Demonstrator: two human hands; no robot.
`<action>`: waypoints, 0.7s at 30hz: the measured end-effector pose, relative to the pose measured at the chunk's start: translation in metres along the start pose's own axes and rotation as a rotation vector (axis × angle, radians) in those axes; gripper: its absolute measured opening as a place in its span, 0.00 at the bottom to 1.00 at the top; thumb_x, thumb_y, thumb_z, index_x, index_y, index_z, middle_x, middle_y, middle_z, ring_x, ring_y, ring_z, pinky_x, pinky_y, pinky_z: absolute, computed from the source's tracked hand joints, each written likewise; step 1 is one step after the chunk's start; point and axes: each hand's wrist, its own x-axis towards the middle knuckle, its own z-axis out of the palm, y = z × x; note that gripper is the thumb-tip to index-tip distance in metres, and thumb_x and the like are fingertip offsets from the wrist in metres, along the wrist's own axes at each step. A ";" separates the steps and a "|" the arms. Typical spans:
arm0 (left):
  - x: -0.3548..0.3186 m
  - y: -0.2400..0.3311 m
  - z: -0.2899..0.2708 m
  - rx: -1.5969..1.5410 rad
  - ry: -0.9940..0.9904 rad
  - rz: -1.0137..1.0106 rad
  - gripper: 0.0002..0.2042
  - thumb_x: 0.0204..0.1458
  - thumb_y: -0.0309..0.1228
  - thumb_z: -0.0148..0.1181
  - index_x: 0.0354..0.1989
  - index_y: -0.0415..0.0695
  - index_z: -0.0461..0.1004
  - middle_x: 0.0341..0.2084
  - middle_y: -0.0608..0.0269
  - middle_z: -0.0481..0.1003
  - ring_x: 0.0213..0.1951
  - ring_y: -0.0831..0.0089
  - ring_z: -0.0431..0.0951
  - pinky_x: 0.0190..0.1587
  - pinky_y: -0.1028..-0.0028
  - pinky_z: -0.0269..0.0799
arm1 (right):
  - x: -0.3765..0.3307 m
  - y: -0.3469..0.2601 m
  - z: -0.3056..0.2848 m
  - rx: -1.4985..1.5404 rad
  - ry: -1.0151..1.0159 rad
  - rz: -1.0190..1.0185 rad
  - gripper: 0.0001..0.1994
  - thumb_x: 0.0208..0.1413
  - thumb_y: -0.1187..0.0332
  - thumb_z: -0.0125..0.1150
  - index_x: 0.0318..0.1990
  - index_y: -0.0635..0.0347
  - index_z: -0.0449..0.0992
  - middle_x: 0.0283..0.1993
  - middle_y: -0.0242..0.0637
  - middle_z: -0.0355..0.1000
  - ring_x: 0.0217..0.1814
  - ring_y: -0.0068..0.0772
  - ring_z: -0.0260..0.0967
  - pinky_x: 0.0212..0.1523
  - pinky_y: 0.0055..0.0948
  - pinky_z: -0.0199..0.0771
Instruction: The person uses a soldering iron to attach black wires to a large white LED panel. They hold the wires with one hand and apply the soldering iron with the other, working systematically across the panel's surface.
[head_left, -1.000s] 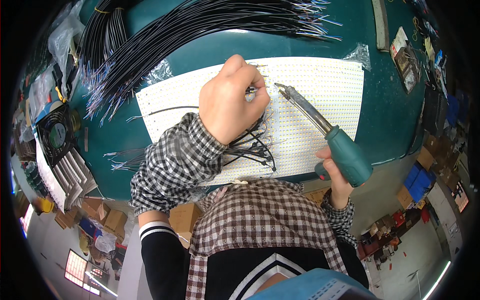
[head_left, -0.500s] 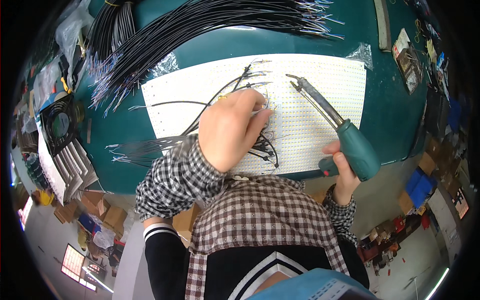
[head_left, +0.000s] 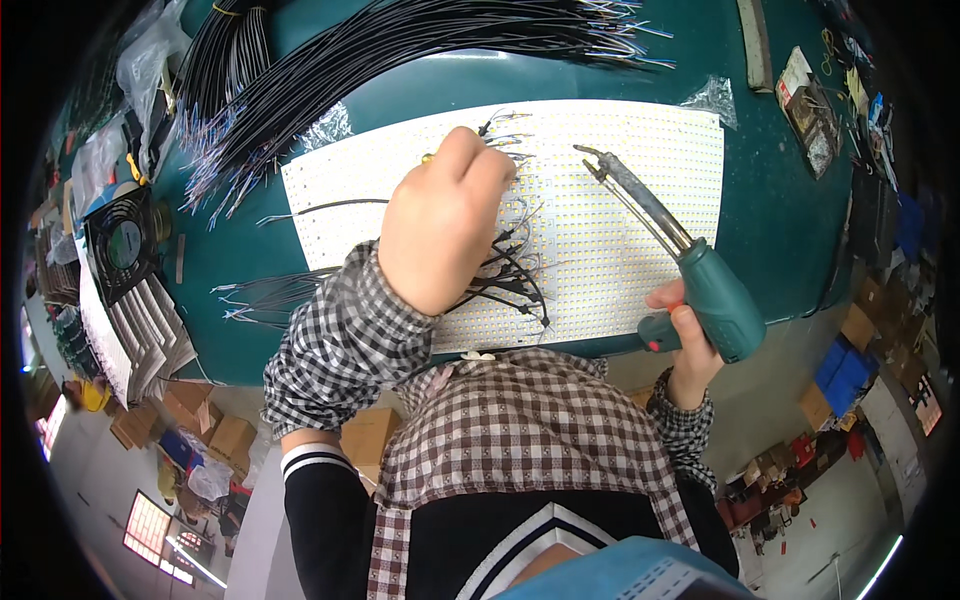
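A green soldering gun (head_left: 722, 305) is held by its handle in my right hand (head_left: 692, 350), its long metal tip angled up and left above the white LED board (head_left: 640, 220). My left hand (head_left: 440, 225) is over the left half of the board, fingers curled down together beside the upper wire ends. What the fingertips pinch, if anything, is hidden beneath the hand. Short black cables (head_left: 510, 285) with stripped ends lie along the middle of the board, below and right of that hand. Another black cable (head_left: 340, 205) runs out past the board's left edge.
A large bundle of black cables (head_left: 400, 65) lies across the back of the green table (head_left: 800, 230). At the left stand a black fan (head_left: 122, 245) and a stack of white panels (head_left: 150, 330). Clear plastic wrap (head_left: 715, 100) touches the board's back right corner.
My left hand has moved up and slightly left over the board, away from the middle cables. The board has shifted a little; the right hand keeps the soldering gun nearly still.
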 end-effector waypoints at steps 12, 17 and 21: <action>0.002 -0.002 0.007 -0.050 -0.011 -0.072 0.05 0.50 0.21 0.65 0.32 0.38 0.75 0.29 0.56 0.74 0.30 0.59 0.78 0.33 0.67 0.74 | 0.000 0.005 -0.002 0.122 -0.037 -0.036 0.12 0.55 0.79 0.64 0.46 0.73 0.76 0.38 0.46 0.78 0.36 0.37 0.78 0.40 0.36 0.82; 0.001 0.000 0.013 -0.181 0.025 -0.078 0.04 0.48 0.21 0.65 0.31 0.39 0.75 0.28 0.57 0.73 0.28 0.60 0.77 0.31 0.68 0.73 | -0.004 0.006 -0.004 0.144 -0.033 0.011 0.15 0.55 0.79 0.63 0.51 0.73 0.74 0.42 0.48 0.78 0.40 0.40 0.79 0.41 0.37 0.83; 0.007 -0.011 0.019 -0.353 0.031 -0.159 0.03 0.47 0.22 0.65 0.30 0.41 0.77 0.27 0.58 0.73 0.26 0.63 0.75 0.30 0.69 0.72 | -0.007 0.005 -0.004 0.145 -0.030 0.057 0.17 0.56 0.79 0.63 0.54 0.74 0.73 0.45 0.50 0.78 0.46 0.43 0.79 0.43 0.37 0.84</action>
